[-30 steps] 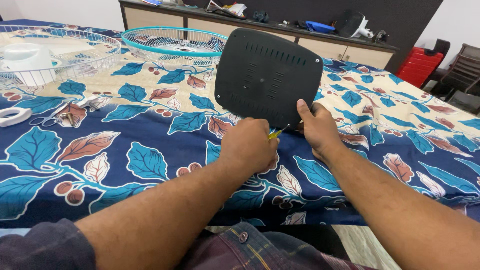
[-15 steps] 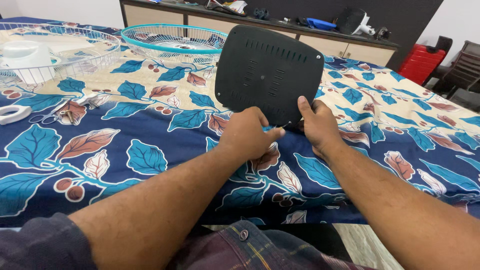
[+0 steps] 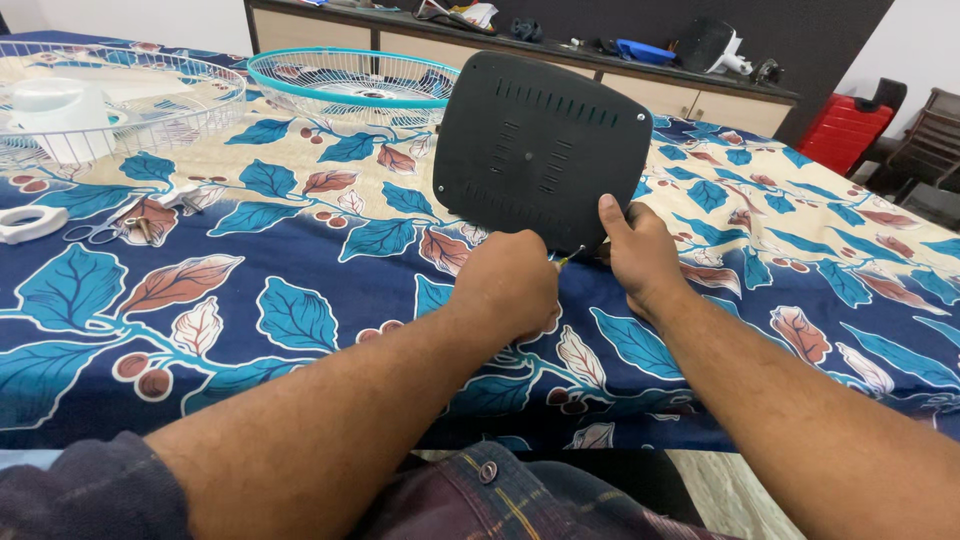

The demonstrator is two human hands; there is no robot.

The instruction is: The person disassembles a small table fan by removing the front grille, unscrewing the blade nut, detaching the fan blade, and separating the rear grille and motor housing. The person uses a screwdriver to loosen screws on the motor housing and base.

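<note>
The left hand (image 3: 505, 280) is clenched around a small screwdriver (image 3: 566, 257), of which only a sliver of yellow handle and the thin metal shaft show past the knuckles. The tip points up and to the right at the lower right corner of a black plastic base panel (image 3: 540, 150), which stands tilted on its near edge on the leaf-patterned tablecloth (image 3: 300, 260). The right hand (image 3: 640, 255) grasps that same corner, thumb pressed flat on the panel's face and fingers hidden behind it, just beside the tool tip.

To drive or loosen this corner fastener well, I judge that the shaft should sit square to the panel rather than at a slant, so the tip does not ride out of the screw head. The right hand should brace firmly while the thumb stays clear of the tip's path. Steady inward pressure with slow turns would suit a plastic housing best.

Far left lie a white wire fan guard (image 3: 120, 100) and a teal-rimmed guard (image 3: 350, 85); scissors (image 3: 100, 230) and a white ring (image 3: 30, 222) rest at the left edge
</note>
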